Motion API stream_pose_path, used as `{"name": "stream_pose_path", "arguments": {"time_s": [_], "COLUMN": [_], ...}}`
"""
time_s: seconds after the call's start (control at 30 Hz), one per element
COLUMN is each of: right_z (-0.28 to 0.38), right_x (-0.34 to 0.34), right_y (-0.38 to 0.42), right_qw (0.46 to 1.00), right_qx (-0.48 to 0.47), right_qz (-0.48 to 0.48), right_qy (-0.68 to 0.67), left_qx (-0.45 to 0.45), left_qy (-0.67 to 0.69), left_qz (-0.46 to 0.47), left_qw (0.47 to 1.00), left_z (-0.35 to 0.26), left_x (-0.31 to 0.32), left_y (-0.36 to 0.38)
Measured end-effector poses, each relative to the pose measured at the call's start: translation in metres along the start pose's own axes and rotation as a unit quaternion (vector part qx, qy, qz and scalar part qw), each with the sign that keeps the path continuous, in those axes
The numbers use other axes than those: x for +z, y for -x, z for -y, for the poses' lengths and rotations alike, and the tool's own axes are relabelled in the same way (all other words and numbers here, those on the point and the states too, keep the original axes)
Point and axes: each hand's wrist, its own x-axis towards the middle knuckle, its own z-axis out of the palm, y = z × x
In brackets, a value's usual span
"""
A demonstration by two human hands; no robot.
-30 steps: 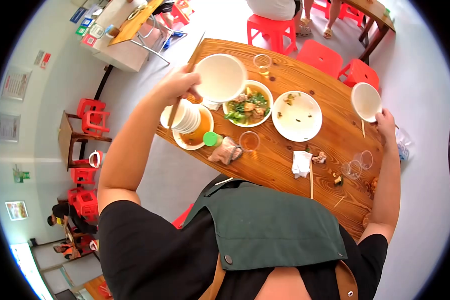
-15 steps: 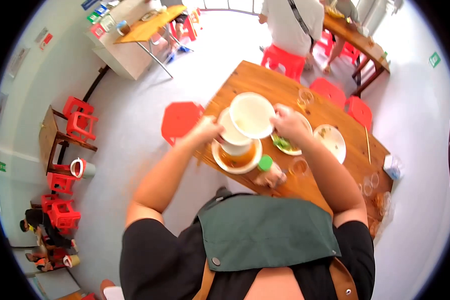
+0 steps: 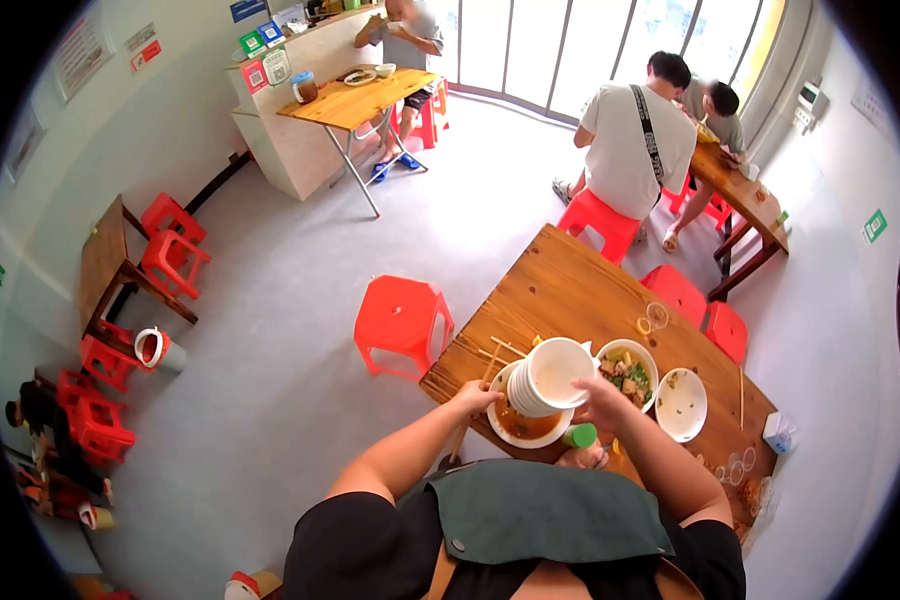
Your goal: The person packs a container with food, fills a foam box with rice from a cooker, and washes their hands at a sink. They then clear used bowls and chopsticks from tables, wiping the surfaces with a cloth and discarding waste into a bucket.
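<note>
A stack of nested white bowls (image 3: 550, 378) stands tilted over a larger white bowl of reddish-brown broth (image 3: 525, 428). My right hand (image 3: 602, 402) grips the stack by its right side, thumb at the rim. At the large bowl's left edge, my left hand (image 3: 478, 397) is closed around what look like wooden chopsticks (image 3: 492, 364); its fingertips are partly hidden. Right of the stack are a bowl of greens and brown chunks (image 3: 627, 374) and a white bowl with scraps (image 3: 681, 405). A green-capped container (image 3: 580, 435) stands close to my body.
My wooden table (image 3: 540, 285) also carries clear cups (image 3: 656, 316) and a tissue pack (image 3: 781, 432). Red stools (image 3: 402, 318) stand around it. A person in a white shirt (image 3: 625, 140) sits beyond; another person (image 3: 402, 40) sits at the folding table (image 3: 375, 95).
The bowl my right hand held apart now sits in the stack. My left hand has left the stack and moved to the large bowl's left edge. The view has tilted upward.
</note>
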Motion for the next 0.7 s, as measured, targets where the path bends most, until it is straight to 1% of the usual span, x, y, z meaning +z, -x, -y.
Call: {"name": "stream_pose_path", "arguments": {"time_s": [0.03,0.1,0.13,0.17,0.2,0.23,0.3,0.33,0.37,0.4,0.43,0.47,0.5,0.57,0.7], "right_z": [0.003,-0.006,-0.005,-0.005,-0.006,-0.005,-0.005,-0.008,-0.012,-0.015,-0.014,-0.009,-0.013,-0.016,-0.006], "right_x": [0.006,0.000,0.001,0.001,-0.002,-0.003,-0.008,-0.012,-0.016,-0.018,-0.016,-0.012,-0.015,-0.013,0.001], "right_y": [0.005,-0.005,-0.006,-0.008,-0.011,-0.012,-0.014,-0.016,-0.018,-0.020,-0.022,-0.017,-0.026,-0.032,-0.032], "right_qw": [1.000,0.997,0.998,0.998,0.997,0.994,0.993,0.990,0.986,0.987,0.988,0.990,0.987,0.983,0.987], "right_qx": [-0.003,0.004,0.009,0.009,0.021,0.033,0.039,0.029,0.018,0.015,0.014,0.031,0.035,0.010,0.014], "right_qz": [0.009,0.069,0.037,0.041,0.044,0.045,0.042,0.078,0.111,0.106,0.103,0.089,0.117,0.146,0.137], "right_qy": [0.015,-0.021,-0.043,-0.039,-0.065,-0.091,-0.105,-0.115,-0.127,-0.123,-0.116,-0.104,-0.108,-0.115,-0.086], "left_qx": [-0.002,0.074,0.074,0.044,0.014,0.014,0.016,0.044,0.087,0.150,0.114,0.134,0.175,0.173,0.166], "left_qy": [-0.045,-0.147,-0.144,-0.197,-0.249,-0.248,-0.228,-0.189,-0.123,-0.100,-0.059,0.004,0.060,0.098,0.127], "left_qz": [-0.017,-0.060,-0.066,-0.071,-0.075,-0.077,-0.175,-0.182,-0.220,-0.273,-0.218,-0.221,-0.228,-0.232,-0.239], "left_qw": [0.999,0.984,0.985,0.977,0.965,0.966,0.958,0.964,0.964,0.945,0.967,0.966,0.956,0.952,0.948], "left_z": [-0.014,-0.007,-0.011,-0.014,-0.023,-0.026,-0.024,-0.015,-0.005,0.024,0.025,0.020,0.036,0.045,0.036], "left_x": [-0.002,0.003,0.003,0.004,0.006,0.009,0.018,0.019,0.021,0.027,0.023,0.025,0.026,0.025,0.019], "left_y": [0.009,-0.004,-0.005,-0.005,0.001,0.005,0.009,0.003,-0.001,-0.023,-0.021,-0.010,-0.018,-0.019,0.006]}}
